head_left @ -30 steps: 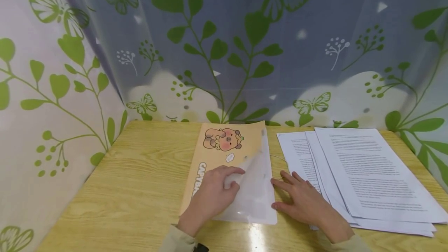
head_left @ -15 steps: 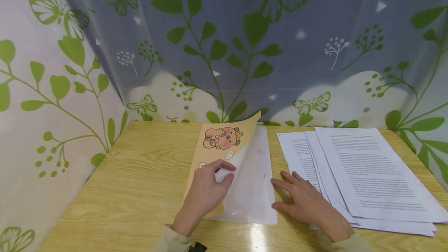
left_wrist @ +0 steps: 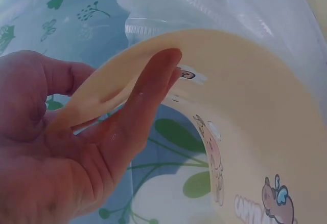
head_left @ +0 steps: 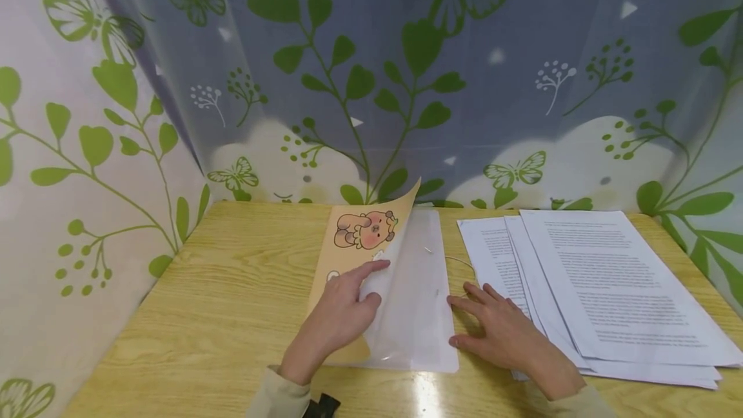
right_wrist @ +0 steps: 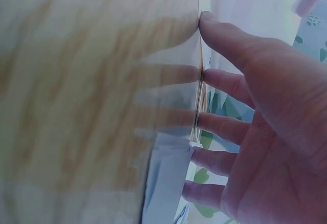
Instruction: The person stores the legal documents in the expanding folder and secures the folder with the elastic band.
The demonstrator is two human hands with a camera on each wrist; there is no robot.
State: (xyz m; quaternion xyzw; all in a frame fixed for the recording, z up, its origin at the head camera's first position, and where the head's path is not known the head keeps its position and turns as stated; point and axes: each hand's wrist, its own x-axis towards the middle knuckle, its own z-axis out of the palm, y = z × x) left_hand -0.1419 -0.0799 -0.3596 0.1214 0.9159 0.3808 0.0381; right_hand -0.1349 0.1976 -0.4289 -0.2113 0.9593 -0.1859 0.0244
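A tan folder point(head_left: 361, 229) with a printed cartoon capybara cover lies at the middle of the wooden table. Its cover is lifted and curls to the left, with clear plastic sleeves point(head_left: 415, 315) showing beneath. My left hand point(head_left: 342, 305) holds the bent cover, which passes between thumb and fingers; in the left wrist view the cover point(left_wrist: 255, 91) arches over to the right. Beside the folder's right edge, my right hand point(head_left: 499, 328) rests on the table with fingers spread. Its fingertips point(right_wrist: 209, 73) touch the tabletop in the right wrist view.
Overlapping stacks of printed papers point(head_left: 615, 289) lie at the right of the table point(head_left: 232, 289). A thin cord loop point(head_left: 464, 260) sticks out from the folder's right side. A leaf-patterned curtain point(head_left: 360, 82) hangs close behind the table's back edge.
My left hand has moved a little to the left, peeling the folder's cover up and back, so more of the clear sleeves shows. My right hand stays in place.
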